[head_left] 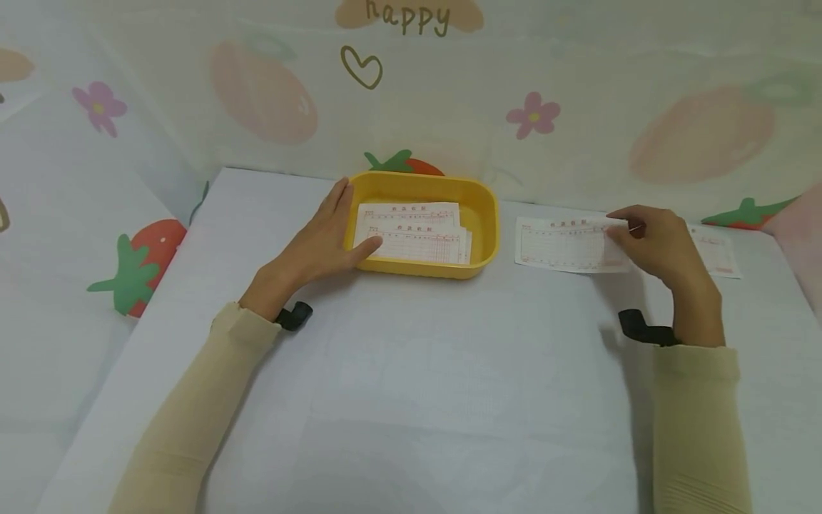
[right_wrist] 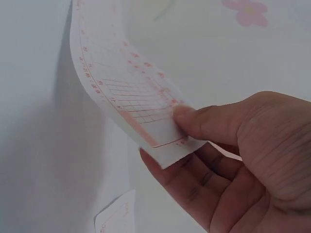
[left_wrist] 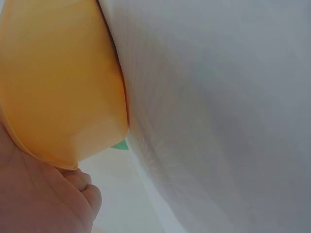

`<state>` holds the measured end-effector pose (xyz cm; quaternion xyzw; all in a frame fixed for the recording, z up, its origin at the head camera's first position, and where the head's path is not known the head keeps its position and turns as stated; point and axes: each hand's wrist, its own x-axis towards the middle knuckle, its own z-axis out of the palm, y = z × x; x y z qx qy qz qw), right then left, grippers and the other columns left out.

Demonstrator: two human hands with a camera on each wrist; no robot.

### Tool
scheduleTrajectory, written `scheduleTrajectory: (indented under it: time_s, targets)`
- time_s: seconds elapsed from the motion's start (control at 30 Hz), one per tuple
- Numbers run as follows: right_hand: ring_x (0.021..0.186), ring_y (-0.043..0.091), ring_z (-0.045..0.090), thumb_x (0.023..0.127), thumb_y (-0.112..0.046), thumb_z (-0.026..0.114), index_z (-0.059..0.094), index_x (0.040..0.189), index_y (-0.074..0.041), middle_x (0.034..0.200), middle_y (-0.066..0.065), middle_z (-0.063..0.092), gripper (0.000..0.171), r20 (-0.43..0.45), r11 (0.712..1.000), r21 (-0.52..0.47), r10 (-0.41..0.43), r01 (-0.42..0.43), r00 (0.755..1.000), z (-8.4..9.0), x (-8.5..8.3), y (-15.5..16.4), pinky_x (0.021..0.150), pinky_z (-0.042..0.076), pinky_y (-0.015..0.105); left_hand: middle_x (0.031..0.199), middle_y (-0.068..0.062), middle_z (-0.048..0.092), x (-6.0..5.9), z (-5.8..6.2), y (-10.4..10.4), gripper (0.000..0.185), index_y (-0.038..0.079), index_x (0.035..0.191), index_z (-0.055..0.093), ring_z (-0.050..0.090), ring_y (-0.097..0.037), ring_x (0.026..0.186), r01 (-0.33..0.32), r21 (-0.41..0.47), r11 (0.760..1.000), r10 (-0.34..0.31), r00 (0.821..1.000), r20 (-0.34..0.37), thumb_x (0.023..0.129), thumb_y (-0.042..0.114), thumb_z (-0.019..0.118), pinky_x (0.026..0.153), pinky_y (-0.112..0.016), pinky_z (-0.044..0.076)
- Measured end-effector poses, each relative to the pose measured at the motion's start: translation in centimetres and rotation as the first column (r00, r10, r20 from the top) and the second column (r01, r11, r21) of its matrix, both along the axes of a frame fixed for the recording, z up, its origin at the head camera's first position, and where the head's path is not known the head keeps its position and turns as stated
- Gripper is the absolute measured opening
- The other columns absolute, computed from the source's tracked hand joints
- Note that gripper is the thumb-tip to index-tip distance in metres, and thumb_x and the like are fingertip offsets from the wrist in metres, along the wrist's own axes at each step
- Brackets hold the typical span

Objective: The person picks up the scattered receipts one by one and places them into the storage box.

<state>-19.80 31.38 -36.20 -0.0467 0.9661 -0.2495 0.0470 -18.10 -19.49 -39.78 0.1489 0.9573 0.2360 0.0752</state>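
A yellow plastic basket [head_left: 489,221] holds several white receipt slips [head_left: 411,246] with red print, overlapping one another. My left hand [head_left: 321,232] grips the basket's left end, thumb over the front rim and fingers along the outer side. In the left wrist view, the palm lies against the basket [left_wrist: 63,82] wall. To the right, my right hand [head_left: 658,239] pinches the right end of another receipt slip [head_left: 565,244] between thumb and fingers. The right wrist view has this slip [right_wrist: 131,97] bending upward from the thumb, with the fingers behind it.
One more receipt slip [head_left: 716,251] lies on the white tabletop [head_left: 462,385], partly behind my right hand. A printed cloth [head_left: 449,86] with strawberries and flowers hangs behind the table's back edge.
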Motion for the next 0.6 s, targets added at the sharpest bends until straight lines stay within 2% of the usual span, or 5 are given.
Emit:
scheduleTrajectory:
  time_s: [0.13,0.27,0.37,0.43,0.6]
  targets:
    - [0.097,0.015,0.067,0.104,-0.034,0.065,0.069,0.135,-0.002,0.124,0.031,0.071,0.045,-0.043,0.999,-0.035,-0.041,0.040,0.998,0.4,0.4,-0.1,0.078,0.047,0.027,0.180,-0.012,-0.014,0.0,-0.1,0.0,0.112,0.007,0.169,-0.014,0.001,-0.031,0.169,0.000,-0.001,1.000,0.000,1.000,0.002,0.099,0.070,0.048,0.137,-0.051,0.015]
    - [0.073,-0.018,0.055,0.099,-0.037,0.072,0.071,0.125,0.002,0.113,0.026,0.077,0.047,-0.076,0.994,-0.080,-0.086,0.080,0.993,0.9,0.7,0.0,0.067,0.044,0.012,0.180,-0.012,-0.014,-0.1,-0.1,0.1,0.112,0.007,0.169,-0.014,0.000,-0.031,0.169,0.005,-0.001,1.000,-0.005,1.000,0.002,0.099,0.070,0.048,0.137,-0.051,0.014]
    - [0.064,-0.021,0.057,0.098,-0.035,0.075,0.071,0.119,0.004,0.101,0.015,0.080,0.045,-0.087,0.989,-0.117,-0.105,0.094,0.991,1.3,0.9,0.1,0.063,0.045,0.010,0.180,-0.012,-0.014,-0.1,-0.1,0.1,0.112,0.007,0.169,-0.014,-0.001,-0.030,0.169,0.007,-0.001,1.000,-0.007,1.000,-0.002,0.099,0.070,0.048,0.137,-0.050,0.014]
    - [0.062,-0.019,0.059,0.099,-0.034,0.074,0.071,0.121,0.003,0.104,0.016,0.080,0.044,-0.083,0.986,-0.132,-0.114,0.103,0.990,1.4,0.9,0.1,0.062,0.047,0.010,0.180,-0.011,-0.015,0.0,-0.1,0.1,0.113,0.007,0.168,-0.014,-0.001,-0.030,0.169,0.004,-0.003,1.000,-0.004,1.000,0.000,0.099,0.070,0.048,0.137,-0.050,0.014]
    - [0.060,-0.017,0.060,0.103,-0.029,0.068,0.066,0.134,0.009,0.127,0.037,0.069,0.049,-0.023,0.987,-0.108,-0.119,0.116,0.993,1.7,1.1,0.1,0.061,0.047,0.009,0.179,-0.009,-0.016,0.0,-0.2,0.0,0.113,0.008,0.168,-0.015,-0.002,-0.028,0.169,-0.007,-0.002,1.000,0.007,1.000,0.008,0.099,0.071,0.048,0.137,-0.050,0.014]
